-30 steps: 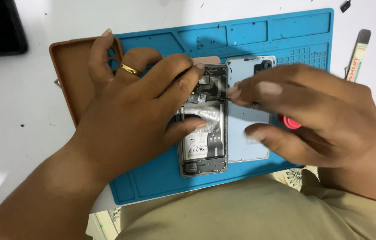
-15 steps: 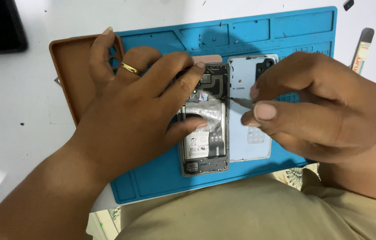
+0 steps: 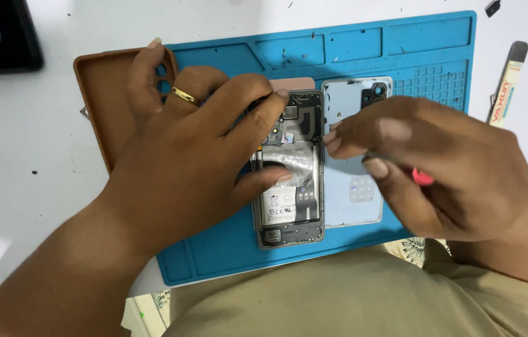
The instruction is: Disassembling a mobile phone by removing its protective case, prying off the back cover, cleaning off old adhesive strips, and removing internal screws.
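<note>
The fingers [image 3: 276, 178] of the left hand [image 3: 195, 162] lie spread and flat across the opened phone [image 3: 292, 206], thumb pressed on the silvery shield above the battery, forefinger reaching the top edge of the frame; they pin the phone down rather than close round anything. A gold ring [image 3: 184, 95] sits on one finger. The fingers [image 3: 376, 167] of the right hand [image 3: 426, 168] are pinched together on a slim tool with a red handle [image 3: 423, 178], its tip hidden under the fingertips, just at the right edge of the phone's upper half.

The phone lies face down, back removed, in the middle of the blue work mat [image 3: 401, 56], its circuit board, flex cable and battery exposed. Touching its right side lies the pale blue back cover [image 3: 354, 200], inner face up, camera cut-outs at the top. A brown phone case [image 3: 98, 100] rests partly under the left hand at the mat's left edge.

By the look of it, the step in hand is work on the internals near the upper board, likely loosening a screw or lifting a connector. The next move seems to call for a steady hold from the left hand and a fine, light touch from the tool, so nothing slips onto the flex cable.

On the white tabletop [image 3: 27, 156] a flat metal pry tool [image 3: 504, 81] lies to the right, a dark tray [image 3: 2, 37] at top left.
</note>
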